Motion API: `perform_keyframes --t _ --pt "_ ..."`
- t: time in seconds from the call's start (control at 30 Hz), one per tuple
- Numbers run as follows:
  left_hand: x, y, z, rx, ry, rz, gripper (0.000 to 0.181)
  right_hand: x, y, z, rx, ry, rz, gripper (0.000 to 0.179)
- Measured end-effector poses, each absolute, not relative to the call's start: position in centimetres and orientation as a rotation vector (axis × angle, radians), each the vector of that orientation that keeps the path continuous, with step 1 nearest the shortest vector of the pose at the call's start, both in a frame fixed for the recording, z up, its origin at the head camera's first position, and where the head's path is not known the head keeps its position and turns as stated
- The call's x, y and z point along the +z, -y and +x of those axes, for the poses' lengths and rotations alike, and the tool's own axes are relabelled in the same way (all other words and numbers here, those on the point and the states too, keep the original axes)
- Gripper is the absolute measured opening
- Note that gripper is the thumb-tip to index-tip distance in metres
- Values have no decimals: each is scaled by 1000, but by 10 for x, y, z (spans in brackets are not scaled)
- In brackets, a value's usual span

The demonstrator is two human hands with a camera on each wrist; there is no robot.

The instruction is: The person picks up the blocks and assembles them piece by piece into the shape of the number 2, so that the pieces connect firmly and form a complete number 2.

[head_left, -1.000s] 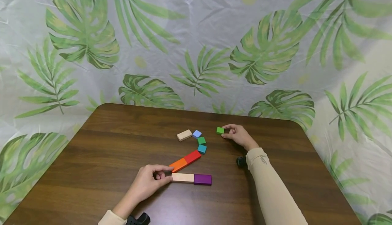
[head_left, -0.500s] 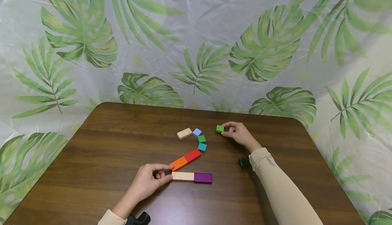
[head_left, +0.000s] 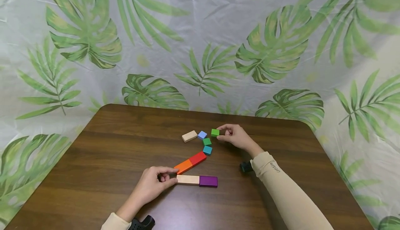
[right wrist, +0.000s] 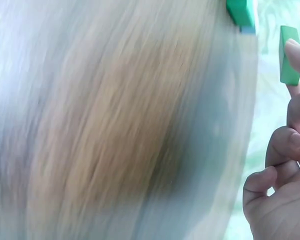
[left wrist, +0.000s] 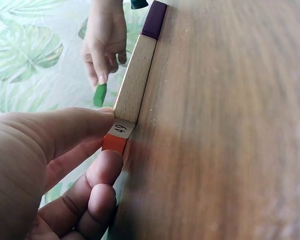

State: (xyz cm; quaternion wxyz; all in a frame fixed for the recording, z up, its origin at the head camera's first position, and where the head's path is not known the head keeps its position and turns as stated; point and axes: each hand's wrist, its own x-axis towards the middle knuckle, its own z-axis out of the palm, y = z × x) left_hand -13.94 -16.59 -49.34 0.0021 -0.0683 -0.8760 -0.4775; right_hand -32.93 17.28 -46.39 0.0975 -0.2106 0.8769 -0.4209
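Note:
My right hand (head_left: pixel 237 137) pinches a light green block (head_left: pixel 215 132) between thumb and fingertips, just right of a blue block (head_left: pixel 202 134) and a darker green block (head_left: pixel 207 141). The right wrist view shows the held block (right wrist: pixel 289 55) raised off the table. My left hand (head_left: pixel 156 183) rests at the near left, its index fingertip touching the orange block (head_left: pixel 183 166) and its thumb touching the left end of a plain wooden block (head_left: pixel 188 180). The left wrist view shows the number 49 on that plain block (left wrist: pixel 132 85). A purple block (head_left: pixel 208 181) adjoins its right end.
A red block (head_left: pixel 198 158) continues the orange one towards a teal block (head_left: pixel 207 150). Another plain wooden block (head_left: pixel 189 136) lies left of the blue one. Everything lies on a dark wooden table (head_left: pixel 125 136) before a leaf-print cloth (head_left: pixel 203 21).
My right hand has carried the light green block leftward, close to the blue and darker green blocks. The left hand stays in place; the head view shifts slightly.

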Motion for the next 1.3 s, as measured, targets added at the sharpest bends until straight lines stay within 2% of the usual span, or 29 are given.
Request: perform_keyframes --t 0.4,0.8,1.3 --pt "-495 167 -140 -1500 2742 -223 23 -448 -123 -315 -1166 -2579 -809 35" --pt "-495 166 -140 -1485 2749 -230 21 -446 -75 -306 -1064 -2532 -882 35" --pt "-493 167 -140 -1486 2740 -245 18 -453 -43 -305 -877 -2523 -942 35"
